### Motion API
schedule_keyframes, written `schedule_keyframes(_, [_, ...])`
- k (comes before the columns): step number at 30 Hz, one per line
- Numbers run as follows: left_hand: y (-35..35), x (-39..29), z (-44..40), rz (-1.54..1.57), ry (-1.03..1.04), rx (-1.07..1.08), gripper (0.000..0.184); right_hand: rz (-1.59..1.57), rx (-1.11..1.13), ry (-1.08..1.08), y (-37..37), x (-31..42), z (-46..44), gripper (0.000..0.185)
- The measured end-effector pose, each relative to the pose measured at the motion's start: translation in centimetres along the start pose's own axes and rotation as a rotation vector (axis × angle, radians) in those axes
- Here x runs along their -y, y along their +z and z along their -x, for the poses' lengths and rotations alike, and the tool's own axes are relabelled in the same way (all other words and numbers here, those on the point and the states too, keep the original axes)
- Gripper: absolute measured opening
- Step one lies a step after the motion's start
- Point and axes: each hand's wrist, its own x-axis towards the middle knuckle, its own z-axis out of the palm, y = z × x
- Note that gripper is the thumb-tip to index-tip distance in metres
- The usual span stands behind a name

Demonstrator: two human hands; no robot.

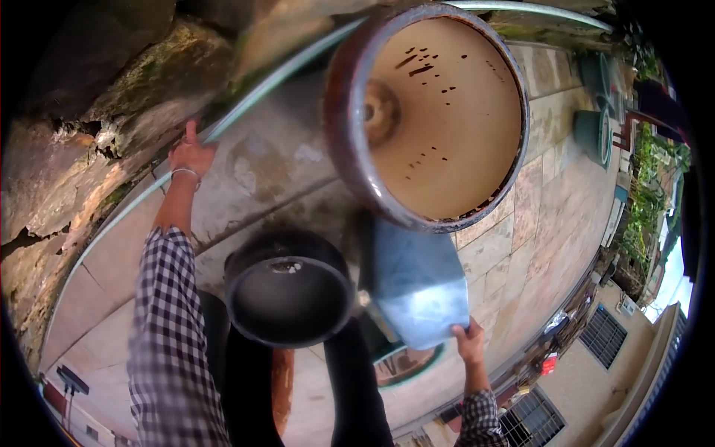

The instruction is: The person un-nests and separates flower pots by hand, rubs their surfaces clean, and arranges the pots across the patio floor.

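Note:
My left hand, with a bracelet at the wrist, is closed at a pale green hose that runs along the foot of the rock wall. One finger or thumb points up; the others are partly hidden. On the right, my right hand pinches the lower corner of a shiny bluish-grey metal pan with angled sides. Above that pan a large glazed pot lies tipped, its tan, dark-spotted inside facing right. A black round pot is in front of my legs.
Rough rock wall borders the left side. Paving slabs stretch right. Below the metal pan is a green-rimmed tub. Dark green tubs stand at the far right, near plants and a building with barred windows.

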Motion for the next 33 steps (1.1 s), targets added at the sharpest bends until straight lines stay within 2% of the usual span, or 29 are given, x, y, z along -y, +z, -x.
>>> schedule_keyframes(2, [0.4, 0.1, 0.8, -0.016, 0.093, 0.088, 0.058, -0.008, -0.007, 0.039, 0.2, 0.3, 0.2, 0.025])
schedule_keyframes(5, [1.5, 1.7, 1.2, 0.155, 0.163, 0.140, 0.054, -0.031, 0.017, 0.059, 0.0, -0.4, 0.3, 0.026])
schedule_keyframes(6, [-1.0, 0.0, 2.8, 0.186, 0.140, 0.225, 0.055, 0.005, 0.009, 0.047, -0.1, -0.6, 0.3, 0.027])
schedule_keyframes(9, [-3.4, -0.4, 5.0, 0.230, 0.320, -0.016, 0.054, 0.057, 0.001, 0.039, -0.3, -1.2, 0.4, 0.028])
schedule_keyframes(13, [-10.6, -2.6, 9.0, 0.266, 0.289, -0.013, 0.044, 0.002, 0.007, 0.059, 0.0, -0.8, 0.2, 0.028])
schedule_keyframes(14, [-10.7, -1.9, 9.5, 0.355, 0.374, -0.197, 0.038, -0.008, -0.009, 0.060, 0.1, -0.7, 0.2, 0.028])
schedule_keyframes(18, [-17.7, -6.1, 14.8, 0.237, 0.422, -0.302, 0.031, -0.008, -0.037, 0.091, 0.4, -3.0, 0.3, 0.027])
schedule_keyframes(21, [-22.1, -8.4, 19.0, 0.317, 0.455, -0.396, 0.027, -0.023, -0.001, 0.110, 0.2, -2.5, 0.2, 0.028])
schedule_keyframes(23, [-24.9, -7.5, 21.5, 0.400, 0.497, -0.450, 0.018, 0.006, 0.044, 0.137, 0.2, -3.4, 0.0, 0.032])
schedule_keyframes(25, [-27.0, -3.7, 22.5, 0.485, 0.540, -0.455, 0.013, -0.001, 0.048, 0.151, 0.1, -2.7, 0.0, 0.032])
schedule_keyframes(27, [-28.9, -1.5, 23.4, 0.486, 0.493, -0.447, 0.011, 0.019, 0.042, 0.145, 0.1, -2.4, 0.1, 0.033])
schedule_keyframes(29, [-29.7, -1.9, 23.9, 0.407, 0.481, -0.394, 0.012, 0.063, 0.023, 0.123, 0.2, -2.7, -0.1, 0.033])
schedule_keyframes(30, [-28.8, -2.3, 23.4, 0.427, 0.551, -0.366, 0.013, 0.060, 0.024, 0.111, 0.1, -2.9, -0.2, 0.033])
schedule_keyframes(33, [-25.1, -4.1, 21.6, 0.171, 0.452, -0.212, 0.021, 0.060, 0.016, 0.064, 0.5, -3.9, -0.6, 0.033])
